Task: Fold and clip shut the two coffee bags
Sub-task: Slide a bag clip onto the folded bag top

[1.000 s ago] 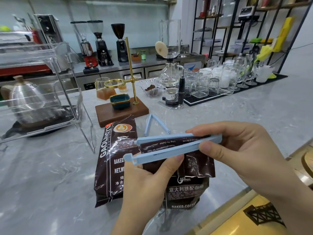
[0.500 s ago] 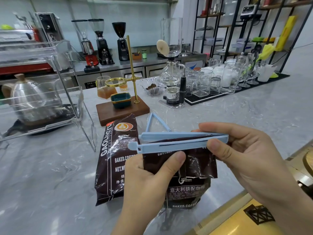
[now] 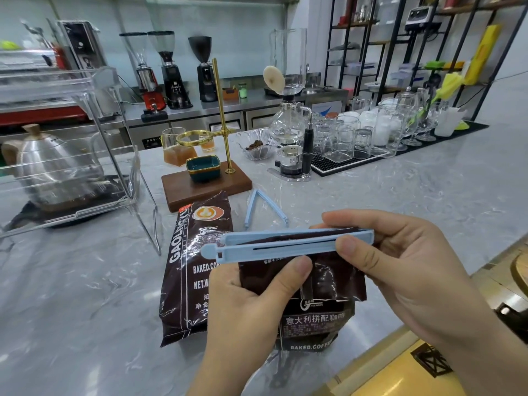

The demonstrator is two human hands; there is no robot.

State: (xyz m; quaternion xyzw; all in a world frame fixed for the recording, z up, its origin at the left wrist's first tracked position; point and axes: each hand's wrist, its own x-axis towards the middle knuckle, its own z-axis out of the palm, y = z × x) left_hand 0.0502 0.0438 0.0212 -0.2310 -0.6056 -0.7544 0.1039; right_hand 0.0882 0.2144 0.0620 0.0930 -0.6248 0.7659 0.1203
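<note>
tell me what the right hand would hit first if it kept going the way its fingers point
The right hand points leftward along the clip it pinches on the folded bag. Going on, it would likely first meet the left hand's thumb under the clip, then the second bag; depth is unclear.

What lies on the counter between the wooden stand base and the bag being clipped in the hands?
In the head view, a second blue clip, lying open in a V, sits on the marble between the wooden base and the held bag.
</note>
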